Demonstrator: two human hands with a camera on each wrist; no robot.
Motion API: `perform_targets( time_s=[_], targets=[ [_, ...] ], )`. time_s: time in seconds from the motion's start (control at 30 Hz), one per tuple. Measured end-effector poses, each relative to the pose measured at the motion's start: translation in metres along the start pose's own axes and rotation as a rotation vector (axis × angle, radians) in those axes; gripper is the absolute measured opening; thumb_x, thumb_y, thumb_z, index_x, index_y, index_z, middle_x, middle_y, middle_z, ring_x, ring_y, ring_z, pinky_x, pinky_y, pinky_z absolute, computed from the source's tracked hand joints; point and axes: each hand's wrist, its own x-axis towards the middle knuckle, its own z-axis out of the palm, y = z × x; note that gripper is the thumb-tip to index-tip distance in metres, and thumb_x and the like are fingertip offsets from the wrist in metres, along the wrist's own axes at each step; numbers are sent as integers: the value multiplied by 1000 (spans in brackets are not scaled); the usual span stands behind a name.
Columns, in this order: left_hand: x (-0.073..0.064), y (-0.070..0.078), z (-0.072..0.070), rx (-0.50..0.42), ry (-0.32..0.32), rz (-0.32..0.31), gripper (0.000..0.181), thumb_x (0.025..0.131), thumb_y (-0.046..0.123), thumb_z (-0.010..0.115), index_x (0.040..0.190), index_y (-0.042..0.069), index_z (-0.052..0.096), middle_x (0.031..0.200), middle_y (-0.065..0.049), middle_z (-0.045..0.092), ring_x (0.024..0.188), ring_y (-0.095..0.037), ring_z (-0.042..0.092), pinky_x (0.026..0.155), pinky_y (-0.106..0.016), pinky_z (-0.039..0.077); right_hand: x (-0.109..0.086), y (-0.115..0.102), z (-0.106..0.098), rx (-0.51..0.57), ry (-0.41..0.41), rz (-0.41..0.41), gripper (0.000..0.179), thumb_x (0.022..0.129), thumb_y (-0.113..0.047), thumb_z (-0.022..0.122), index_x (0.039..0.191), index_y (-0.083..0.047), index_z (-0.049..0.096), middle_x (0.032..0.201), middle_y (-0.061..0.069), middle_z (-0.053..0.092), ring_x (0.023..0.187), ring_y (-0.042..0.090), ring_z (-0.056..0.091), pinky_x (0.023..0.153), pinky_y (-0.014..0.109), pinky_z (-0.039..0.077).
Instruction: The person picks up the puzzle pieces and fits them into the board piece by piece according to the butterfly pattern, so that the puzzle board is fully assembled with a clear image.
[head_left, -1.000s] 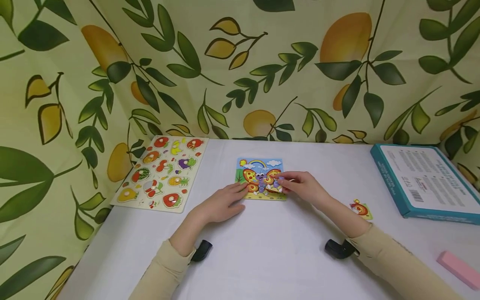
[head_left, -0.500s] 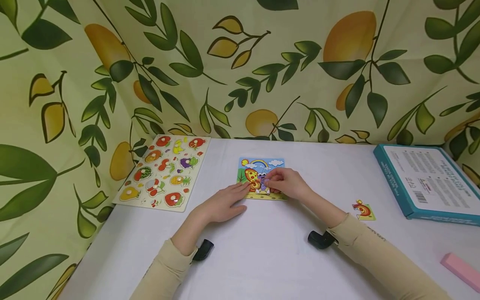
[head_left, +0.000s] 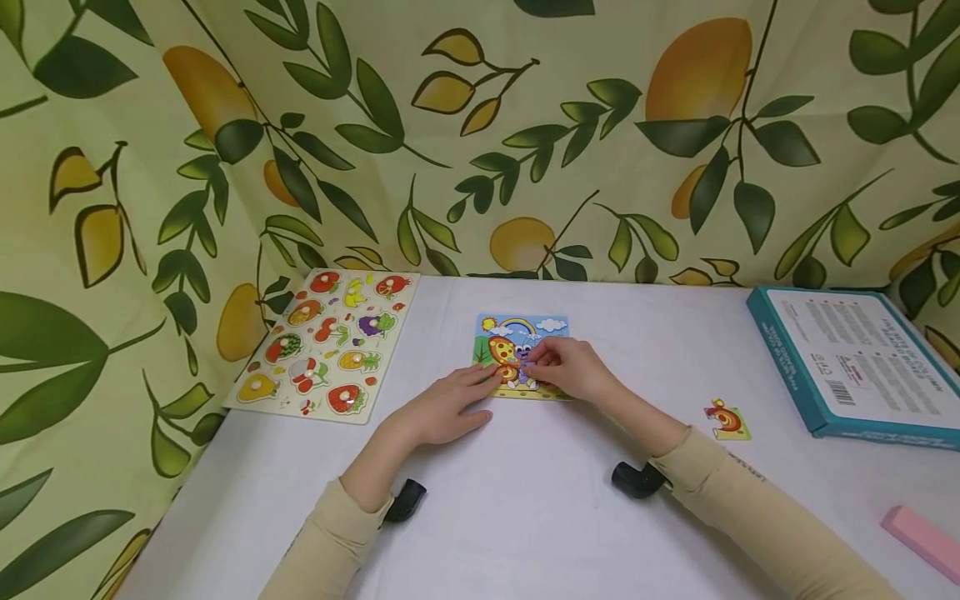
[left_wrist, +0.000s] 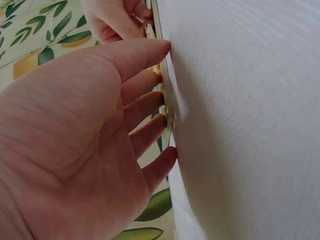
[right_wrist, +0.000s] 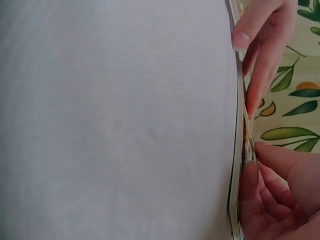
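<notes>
- We judge the step in hand to be seating one more piece in a square jigsaw board [head_left: 551,325], thin and flat, printed with a blue sky, a rainbow and a butterfly; it lies on the white cloth-covered surface [head_left: 487,517], between the hands.
- We see the left hand [head_left: 444,410] palm down, fingers nearly straight and slightly spread, their tips resting on the board's left side; they grip nothing and seem to steady it.
- We see the right hand [head_left: 576,370] pinching a thin, stiff-looking jigsaw piece [right_wrist: 252,145] between thumb and fingers, over the board's right half.
- In the right wrist view, the piece slants: its far end is down near the board, its pinched end raised, so we take it as not yet seated.
- The next move, we think, calls for matching the printed outlines, lowering the raised end and pressing flat; the hand hides the spot, so we cannot tell how well it lines up.
- We find red, yellow and green jigsaw material [head_left: 727,421] lying loose beyond the right forearm, probably to be fitted afterwards; we cannot tell whether it is one piece or two.
</notes>
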Motion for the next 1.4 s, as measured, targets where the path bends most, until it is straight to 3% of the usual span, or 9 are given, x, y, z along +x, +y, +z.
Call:
perform_targets(
  time_s=[0.57, 0.87, 1.13, 1.4],
  targets=[
    [-1, 1, -1, -8, 2, -8, 56, 100, 29, 54, 150, 11, 38, 159, -5, 28, 146, -27, 20, 116, -46, 22, 5, -1, 3, -52, 12, -85, 17, 88, -21, 75, 93, -9, 65, 74, 0, 58, 69, 15, 50, 64, 28, 42],
    [-1, 1, -1, -8, 1, 3, 56, 100, 28, 54, 151, 11, 37, 159, -6, 27, 146, -28, 21, 115, -48, 23, 15, -3, 6, -101, 4, -2, 23, 86, -30, 76, 91, -11, 64, 70, 0, 54, 66, 16, 48, 61, 28, 37],
    [-1, 0, 0, -4, 1, -7, 56, 100, 30, 53, 151, 12, 37, 159, -4, 27, 146, -26, 20, 116, -46, 22, 17, -5, 5, -111, 3, 3, 25, 85, -31, 77, 88, -11, 63, 68, 0, 52, 63, 15, 47, 57, 27, 35],
    [-1, 1, 0, 0, 11, -15, 55, 100, 30, 54, 150, 13, 39, 159, -4, 28, 147, -25, 20, 116, -46, 22, 19, 5, -5, -4, -50, 81, 20, 87, -26, 75, 95, -11, 66, 76, 1, 53, 70, 17, 47, 60, 28, 37]
  ],
)
